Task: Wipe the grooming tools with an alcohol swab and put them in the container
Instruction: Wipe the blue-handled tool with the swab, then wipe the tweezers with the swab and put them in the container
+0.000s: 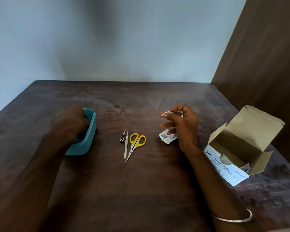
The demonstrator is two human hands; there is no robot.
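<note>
A teal container [89,131] stands on the dark wooden table [141,181] at the left. My left hand [74,123] reaches down into it, blurred, its fingers hidden inside. In the middle lie a small nail clipper [122,136], metal tweezers [126,145] and yellow-handled scissors [136,144], side by side. My right hand [182,124] hovers right of them and pinches a folded white alcohol swab [166,113] between thumb and forefinger. A torn swab wrapper [167,138] lies under that hand.
An opened cardboard box of alcohol swabs [241,148] lies on its side at the right, flaps up. A brown wall panel [266,64] rises at the table's right edge. A pale wall backs the table.
</note>
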